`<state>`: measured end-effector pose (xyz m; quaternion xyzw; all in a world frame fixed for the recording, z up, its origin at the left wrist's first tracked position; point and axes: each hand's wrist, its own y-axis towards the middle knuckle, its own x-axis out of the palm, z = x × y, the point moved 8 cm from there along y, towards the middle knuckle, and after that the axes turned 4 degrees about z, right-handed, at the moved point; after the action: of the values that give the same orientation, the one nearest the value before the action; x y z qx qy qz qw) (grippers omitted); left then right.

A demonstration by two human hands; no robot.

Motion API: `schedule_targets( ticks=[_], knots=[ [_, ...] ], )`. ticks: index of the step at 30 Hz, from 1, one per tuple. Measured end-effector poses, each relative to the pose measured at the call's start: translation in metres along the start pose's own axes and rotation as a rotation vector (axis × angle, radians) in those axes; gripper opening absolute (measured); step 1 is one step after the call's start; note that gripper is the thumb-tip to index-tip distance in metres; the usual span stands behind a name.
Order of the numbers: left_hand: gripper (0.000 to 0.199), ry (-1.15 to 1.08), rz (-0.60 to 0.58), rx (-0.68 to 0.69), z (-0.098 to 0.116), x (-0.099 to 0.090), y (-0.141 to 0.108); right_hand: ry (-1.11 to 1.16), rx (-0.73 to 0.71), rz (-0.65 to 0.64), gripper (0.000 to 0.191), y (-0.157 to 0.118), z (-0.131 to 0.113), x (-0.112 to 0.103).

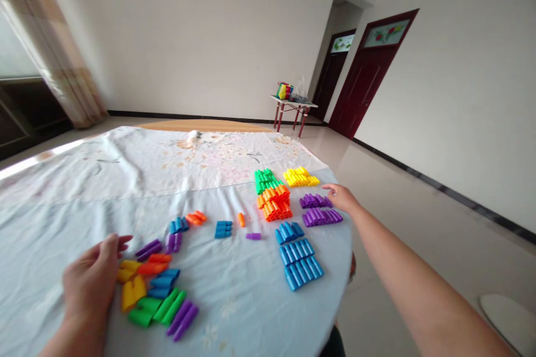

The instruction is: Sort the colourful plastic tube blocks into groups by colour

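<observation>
The fingers of the right hand (344, 199) are a little apart, by the purple rows (321, 217), and I see no tube in them. The fingers of the left hand (92, 281) are close together near the yellow tubes (134, 293); I cannot tell if they hold something small.

The tubes are on the desk (209, 124), on its pale blue cloth (234, 295). On the right side, many lie in neat heaps, each one colour. The green heap (266, 180) touches the orange heap (274, 204). The yellow heap (300, 178) is beside them, with the purple rows and blue rows (302, 271) nearer to the person.

So a big part looks done, maybe more than half. On the left side, small bunches of purple, orange, blue, yellow and green tubes are all mixed up and not in the neat heaps. In the middle are a few blue tubes (223, 229), one orange tube (242, 220) and a purple piece (253, 236), not in the heaps either.

Far off, a small table (296, 104) has a bright bag (285, 91) on it, near a red door (368, 78).
</observation>
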<state>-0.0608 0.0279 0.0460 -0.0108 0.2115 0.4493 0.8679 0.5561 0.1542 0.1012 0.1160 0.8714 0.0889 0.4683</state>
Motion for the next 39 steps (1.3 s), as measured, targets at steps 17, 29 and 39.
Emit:
schedule_targets(
  ticks=[17,29,39],
  knots=[
    [0.041,-0.249,-0.071,-0.031,-0.007,0.010,0.001,0.404,-0.508,-0.152,0.022,-0.117,-0.227,0.106],
    [0.047,-0.214,-0.079,0.007,-0.007,0.009,0.000,0.526,-0.582,-0.379,0.014,-0.176,-0.280,0.182],
    [0.037,0.113,-0.243,0.256,0.036,0.021,-0.023,0.223,-0.500,0.116,0.036,-0.144,-0.249,0.157]
  ],
)
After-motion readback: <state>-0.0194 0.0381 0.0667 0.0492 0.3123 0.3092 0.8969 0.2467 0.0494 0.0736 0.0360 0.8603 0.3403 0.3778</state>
